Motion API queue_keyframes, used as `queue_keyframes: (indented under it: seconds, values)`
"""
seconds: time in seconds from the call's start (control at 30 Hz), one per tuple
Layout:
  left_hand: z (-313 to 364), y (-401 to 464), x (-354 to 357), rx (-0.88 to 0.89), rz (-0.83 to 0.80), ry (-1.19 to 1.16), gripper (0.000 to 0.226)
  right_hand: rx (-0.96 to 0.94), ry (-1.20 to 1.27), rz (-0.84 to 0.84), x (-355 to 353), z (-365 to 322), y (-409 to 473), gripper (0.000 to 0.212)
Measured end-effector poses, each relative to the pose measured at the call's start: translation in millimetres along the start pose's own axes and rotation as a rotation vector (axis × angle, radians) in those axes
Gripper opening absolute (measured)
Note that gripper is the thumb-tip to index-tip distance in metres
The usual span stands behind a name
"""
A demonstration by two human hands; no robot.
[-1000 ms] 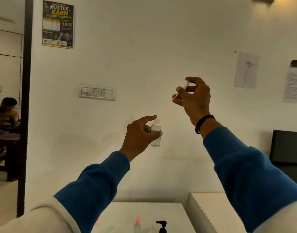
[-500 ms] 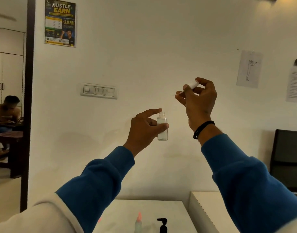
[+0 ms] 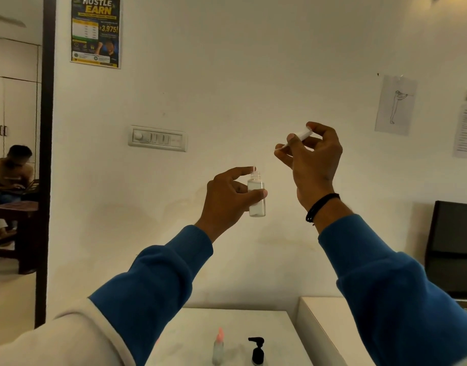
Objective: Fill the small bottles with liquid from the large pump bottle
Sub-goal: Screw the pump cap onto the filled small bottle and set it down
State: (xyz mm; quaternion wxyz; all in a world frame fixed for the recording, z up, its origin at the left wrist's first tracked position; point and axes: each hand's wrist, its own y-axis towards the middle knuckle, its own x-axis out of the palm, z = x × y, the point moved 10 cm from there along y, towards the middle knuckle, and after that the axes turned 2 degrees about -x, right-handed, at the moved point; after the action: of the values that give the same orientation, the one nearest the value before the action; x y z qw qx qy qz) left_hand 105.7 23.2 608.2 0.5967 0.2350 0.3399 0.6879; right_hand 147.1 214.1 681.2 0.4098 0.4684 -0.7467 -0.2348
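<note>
My left hand (image 3: 227, 198) holds a small clear bottle (image 3: 256, 204) upright in the air in front of the wall, its neck uncapped and liquid inside. My right hand (image 3: 313, 161), up and to the right of it, pinches the bottle's white spray cap (image 3: 302, 135) with its thin tube pointing down-left. The tube's tip is apart from the bottle's neck. Low on the white table (image 3: 269, 326) stand the black head of the pump bottle (image 3: 257, 351) and a small bottle with a pink cap (image 3: 218, 346).
A second white table (image 3: 324, 320) adjoins on the right, with a black chair (image 3: 454, 249) behind it. A switch panel (image 3: 157, 138) and papers hang on the wall. Through the doorway at left a person (image 3: 11, 173) sits at a dark table.
Both hands have drifted slightly right and lower in the view. The cap stays off the bottle, held above and to its right.
</note>
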Motion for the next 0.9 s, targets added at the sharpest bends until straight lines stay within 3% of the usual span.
queue_keyframes:
  seconds: [0.3,0.53,0.9]
  values:
    - [-1,0,-1,0.014,0.005,0.025,0.055,-0.032,-0.084,-0.031,1,5,-3,0.039]
    - [-4,-1,2,0.033,-0.009,0.084,0.055,-0.129,-0.351,-0.22,20,5,-9,0.043]
    - [-1,5,6,0.04,-0.002,0.146,0.057,-0.197,-0.602,-0.345,41,17,-21,0.038]
